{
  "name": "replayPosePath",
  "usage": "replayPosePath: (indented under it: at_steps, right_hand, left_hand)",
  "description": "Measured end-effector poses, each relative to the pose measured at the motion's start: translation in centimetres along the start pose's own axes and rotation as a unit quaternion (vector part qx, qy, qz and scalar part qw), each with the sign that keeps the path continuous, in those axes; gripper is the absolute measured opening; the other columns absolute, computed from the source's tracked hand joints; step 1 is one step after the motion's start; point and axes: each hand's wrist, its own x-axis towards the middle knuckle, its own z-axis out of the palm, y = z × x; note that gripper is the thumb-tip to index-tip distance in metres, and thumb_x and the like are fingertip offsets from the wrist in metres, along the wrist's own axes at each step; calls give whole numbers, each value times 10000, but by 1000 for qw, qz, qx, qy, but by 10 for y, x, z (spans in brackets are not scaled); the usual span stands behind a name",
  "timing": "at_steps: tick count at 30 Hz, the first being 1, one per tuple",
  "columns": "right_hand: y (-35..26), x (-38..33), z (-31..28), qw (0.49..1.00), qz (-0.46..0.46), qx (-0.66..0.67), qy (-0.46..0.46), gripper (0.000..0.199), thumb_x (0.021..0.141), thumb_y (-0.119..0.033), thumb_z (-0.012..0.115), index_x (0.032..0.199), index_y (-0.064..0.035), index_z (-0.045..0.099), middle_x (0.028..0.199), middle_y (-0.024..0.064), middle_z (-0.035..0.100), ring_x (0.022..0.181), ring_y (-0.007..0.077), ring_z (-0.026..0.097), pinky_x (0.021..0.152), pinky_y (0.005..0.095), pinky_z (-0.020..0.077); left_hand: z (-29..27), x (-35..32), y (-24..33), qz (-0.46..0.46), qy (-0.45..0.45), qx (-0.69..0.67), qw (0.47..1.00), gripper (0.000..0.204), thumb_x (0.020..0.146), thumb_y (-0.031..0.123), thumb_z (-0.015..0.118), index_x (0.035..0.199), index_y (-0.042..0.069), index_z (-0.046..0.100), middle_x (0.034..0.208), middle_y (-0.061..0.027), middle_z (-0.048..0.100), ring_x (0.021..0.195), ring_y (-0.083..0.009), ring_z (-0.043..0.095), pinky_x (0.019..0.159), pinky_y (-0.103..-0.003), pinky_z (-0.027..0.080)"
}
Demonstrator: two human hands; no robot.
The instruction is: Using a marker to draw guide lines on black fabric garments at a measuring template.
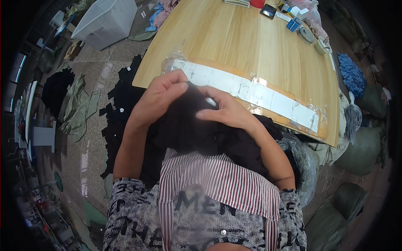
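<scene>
A bundle of black cloth [201, 129] lies in my lap, just below the near edge of a wooden table [251, 46]. My left hand [161, 94] pinches the cloth's top edge with thumb and fingers. My right hand [224, 109] grips the same piece from the right, and a small white tag [210, 101] shows at its fingertips. Both hands meet over the cloth, close to a long white strip under clear plastic [251, 92] along the table's near edge. A red-and-white striped apron [213, 180] covers my chest.
Black fabric pieces [121, 108] and green cloth [77, 106] lie on the floor at left, with a white plastic bin [106, 21] behind. Small boxes, a phone and tape [293, 19] sit at the table's far end. Green sacks [360, 150] and a plastic bag stand at right.
</scene>
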Motion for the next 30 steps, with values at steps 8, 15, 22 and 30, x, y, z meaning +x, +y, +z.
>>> replayPosePath:
  at_steps: [8, 15, 22, 30]
  right_hand:
    - [-34, 16, -8, 901, 33, 386, -194, 438, 954, -416, 499, 1122, -24, 601, 920, 46, 602, 536, 37, 340, 495, 196, 325]
    - [-18, -5, 0, 950, 3, 115, -289, 310, 922, -293, 608, 774, -21, 585, 639, -33, 473, 619, 73, 404, 571, 279, 366]
    - [34, -54, -50, 923, 214, 247, 203, 204, 909, -265, 635, 801, -119, 542, 637, -79, 435, 508, 24, 375, 474, 196, 327]
    - [74, -52, -52, 923, 95, -78, 365, 217, 896, -241, 649, 802, -75, 545, 609, -14, 526, 491, 137, 487, 484, 296, 394]
  left_hand:
    - [25, -35, 48, 64, -23, -260, 963, 157, 888, 149, 448, 845, 3, 487, 733, -55, 551, 650, -90, 522, 631, -227, 444]
    - [-18, -54, 82, 140, 134, -132, 972, 155, 894, 148, 434, 797, 31, 461, 661, -13, 463, 608, -63, 479, 580, -206, 409]
    - [-66, 28, -72, -110, -75, 197, 971, 153, 838, 148, 661, 940, 34, 667, 900, 22, 636, 805, -55, 554, 753, -212, 438]
    - [-46, 69, -110, -60, 88, 77, 991, 80, 829, 36, 627, 901, 15, 655, 896, -12, 634, 877, -86, 559, 817, -221, 425]
